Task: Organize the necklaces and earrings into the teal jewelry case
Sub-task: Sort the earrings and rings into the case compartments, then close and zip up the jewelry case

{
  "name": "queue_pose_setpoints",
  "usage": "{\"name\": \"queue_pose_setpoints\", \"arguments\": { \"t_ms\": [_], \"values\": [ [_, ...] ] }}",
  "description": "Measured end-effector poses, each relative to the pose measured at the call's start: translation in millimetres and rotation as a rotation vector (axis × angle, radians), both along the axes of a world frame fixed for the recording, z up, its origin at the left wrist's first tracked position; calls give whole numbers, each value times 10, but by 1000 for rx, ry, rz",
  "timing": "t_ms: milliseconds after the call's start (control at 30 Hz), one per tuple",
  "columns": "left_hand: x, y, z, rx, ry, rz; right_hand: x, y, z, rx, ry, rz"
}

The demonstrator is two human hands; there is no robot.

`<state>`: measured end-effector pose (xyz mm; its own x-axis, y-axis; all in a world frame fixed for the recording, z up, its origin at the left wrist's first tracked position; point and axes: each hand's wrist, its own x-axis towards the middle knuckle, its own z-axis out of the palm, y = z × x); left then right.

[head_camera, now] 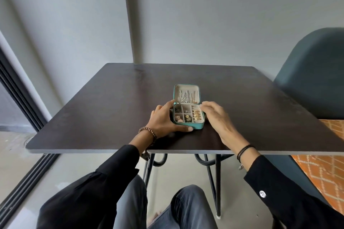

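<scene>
The teal jewelry case (198, 127) lies open in the middle of the dark table (111, 108). Its upright lid (186, 87) holds several thin necklaces (186, 97) against a cream lining. The compartments of the base hold earrings (187, 118) and a row of gold rings (196, 115). My left hand (163, 120) grips the case's left side, thumb along the front edge and fingers by the hinge. My right hand (216, 116) rests against the right side, its fingertips touching the back right corner.
A teal chair (312, 72) stands at the table's right. An orange patterned rug (323, 165) lies on the floor below it. A sliding door frame (16, 87) runs along the left. My knees sit under the table's near edge.
</scene>
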<state>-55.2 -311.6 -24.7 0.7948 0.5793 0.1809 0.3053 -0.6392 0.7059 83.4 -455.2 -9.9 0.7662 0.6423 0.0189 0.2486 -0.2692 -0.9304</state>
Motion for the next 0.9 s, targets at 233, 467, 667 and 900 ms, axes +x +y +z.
{"name": "queue_pose_setpoints", "arguments": {
  "t_ms": [233,467,667,900],
  "values": [
    [-1,188,-51,-50,70,-80,244,248,-32,17,57,-18],
    [34,259,-82,-72,73,-66,343,482,57,199,325,46],
    [56,294,-80,-111,92,-57,442,476,73,371,505,-12],
    [35,285,-57,-129,107,-59,491,425,84,500,664,-64]
  ]
}}
